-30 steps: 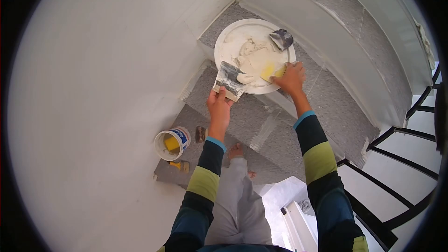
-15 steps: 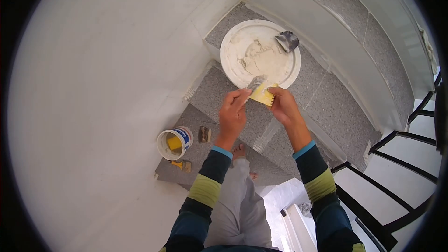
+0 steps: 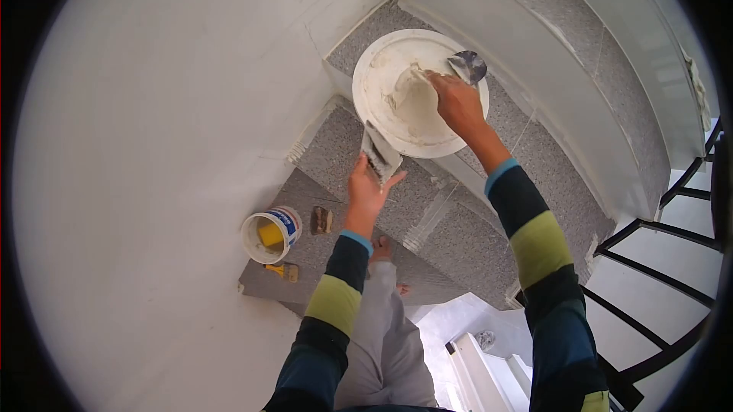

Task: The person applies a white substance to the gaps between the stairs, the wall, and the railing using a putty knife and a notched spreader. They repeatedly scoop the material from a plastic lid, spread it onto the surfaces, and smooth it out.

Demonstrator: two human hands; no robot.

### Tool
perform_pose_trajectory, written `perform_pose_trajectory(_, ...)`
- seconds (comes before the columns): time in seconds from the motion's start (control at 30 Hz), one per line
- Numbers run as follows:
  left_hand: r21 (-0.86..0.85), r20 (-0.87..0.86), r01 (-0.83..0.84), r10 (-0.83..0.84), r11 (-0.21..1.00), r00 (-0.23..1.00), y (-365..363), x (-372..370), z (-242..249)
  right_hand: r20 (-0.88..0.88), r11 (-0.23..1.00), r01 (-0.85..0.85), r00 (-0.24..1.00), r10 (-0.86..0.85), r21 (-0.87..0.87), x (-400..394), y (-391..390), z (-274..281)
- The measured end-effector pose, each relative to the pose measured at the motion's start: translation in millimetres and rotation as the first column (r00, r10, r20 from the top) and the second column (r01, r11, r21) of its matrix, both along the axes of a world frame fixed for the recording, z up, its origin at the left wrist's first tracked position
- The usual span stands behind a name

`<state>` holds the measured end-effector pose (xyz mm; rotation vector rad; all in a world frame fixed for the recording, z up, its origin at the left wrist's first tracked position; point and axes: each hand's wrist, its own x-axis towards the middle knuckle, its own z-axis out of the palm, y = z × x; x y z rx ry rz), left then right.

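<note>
A round white basin holds thick off-white paste. My right hand reaches over it, closed round the notched spreader, which is mostly hidden by the fingers and paste. A dark, paste-smeared scraper lies at the basin's right rim, just beyond that hand. Below the basin's left edge, my left hand grips a flat putty knife smeared with grey-white paste. Its blade points up toward the rim, and a finger is stretched out beside it.
On the lower step stand a white bucket with a yellow sponge inside, a yellow-handled brush and a brownish block. A white wall rises on the left. Black railing runs along the right. Feet are on the step below.
My right hand has moved up from beside my left hand into the paste with the spreader. My left hand has shifted slightly left and down, still gripping the putty knife.
</note>
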<state>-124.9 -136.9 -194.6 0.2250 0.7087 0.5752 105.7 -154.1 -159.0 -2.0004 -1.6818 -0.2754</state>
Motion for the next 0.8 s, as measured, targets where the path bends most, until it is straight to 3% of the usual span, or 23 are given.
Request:
perform_pose_trajectory(0.03,-0.006,0.001,-0.001,0.001,1.000,1.000,-1.8,6.5,-3.4,0.001,1.000,-0.001,1.000,0.001,-0.006,-1.7,-2.6,-14.1)
perform_pose_trajectory(0.13,-0.037,0.139,-0.014,0.019,0.999,0.990,0.7,20.4,-9.3,0.246,0.897,-0.074,0.949,0.198,-0.436,-12.4,-19.2,-30.0)
perform_pose_trajectory(0.17,-0.052,0.131,-0.037,0.044,0.998,0.990,1.3,22.1,-9.4,0.249,0.893,-0.085,0.945,0.213,-0.442,-15.5,-15.6,-13.9)
perform_pose_trajectory(0.23,-0.067,0.135,-0.057,0.065,0.996,0.989,0.6,25.9,-8.5,0.231,0.726,-0.138,0.893,0.385,-0.674,-11.9,-9.3,17.9)
perform_pose_trajectory(0.27,-0.056,0.126,-0.065,0.072,0.996,0.989,-0.4,26.3,-8.3,0.242,0.729,-0.127,0.893,0.379,-0.673,-6.6,-2.2,19.1)
perform_pose_trajectory(0.33,-0.040,0.117,-0.079,0.083,0.996,0.990,-3.7,24.2,-7.8,0.274,0.948,-0.117,0.940,0.202,-0.296,0.7,15.5,13.4)
perform_pose_trajectory(0.37,-0.052,0.103,-0.084,0.089,0.995,0.991,-4.4,24.4,-6.8,0.277,0.949,-0.117,0.939,0.202,-0.294,-0.8,13.5,4.8)
perform_pose_trajectory(0.47,-0.040,0.089,-0.074,0.077,0.996,0.993,1.0,23.4,-4.4,0.249,0.790,-0.192,0.883,0.398,-0.582,-15.1,-3.3,1.6)
perform_pose_trajectory(0.57,-0.031,0.088,-0.064,0.066,0.997,0.994,-4.0,27.3,1.1,0.231,0.726,-0.137,0.895,0.382,-0.674,-4.9,4.9,26.0)
perform_pose_trajectory(0.6,-0.049,0.058,-0.082,0.085,0.995,0.995,-1.2,27.5,0.2,0.248,0.746,-0.134,0.892,0.377,-0.652,-2.3,12.1,21.9)
perform_pose_trajectory(0.67,-0.025,0.088,-0.089,0.090,0.996,0.992,0.5,29.7,-5.4,0.282,0.916,0.001,0.951,0.122,-0.401,-4.0,9.9,-8.6)
perform_pose_trajectory(0.7,-0.023,0.113,-0.087,0.089,0.996,0.990,0.5,28.0,-9.1,0.269,0.935,-0.083,0.946,0.183,-0.346,-11.3,1.3,-19.8)
perform_pose_trajectory(0.77,-0.066,0.101,-0.059,0.066,0.996,0.993,4.8,23.3,-16.1,0.220,0.789,-0.129,0.922,0.318,-0.601,-20.3,-15.1,-8.4)
perform_pose_trajectory(0.8,-0.094,0.109,-0.040,0.050,0.995,0.993,7.0,24.0,-16.4,0.215,0.778,-0.121,0.925,0.314,-0.616,-19.2,-25.7,4.4)
